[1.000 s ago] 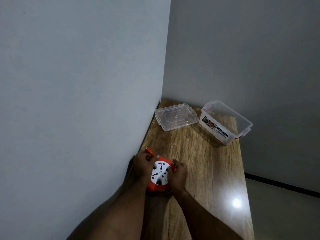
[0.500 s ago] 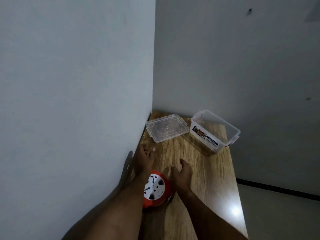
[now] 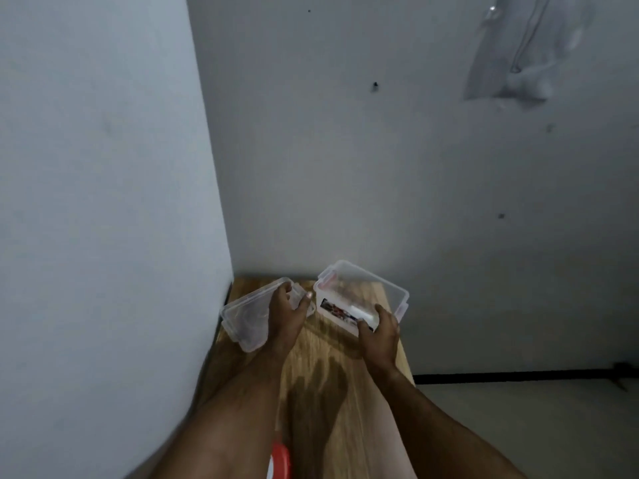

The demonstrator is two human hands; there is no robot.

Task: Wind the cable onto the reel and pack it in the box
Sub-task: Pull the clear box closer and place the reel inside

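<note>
Wooden table [image 3: 349, 423], grey walls [image 3: 345, 167]

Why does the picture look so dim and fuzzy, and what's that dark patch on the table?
Head view: the room is dimly lit; the hands and clear box look soft and blurred; the dark patch on the table is the arms' shadow.

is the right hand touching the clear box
Touching: the head view shows the right hand gripping the near corner of the clear box.
</note>
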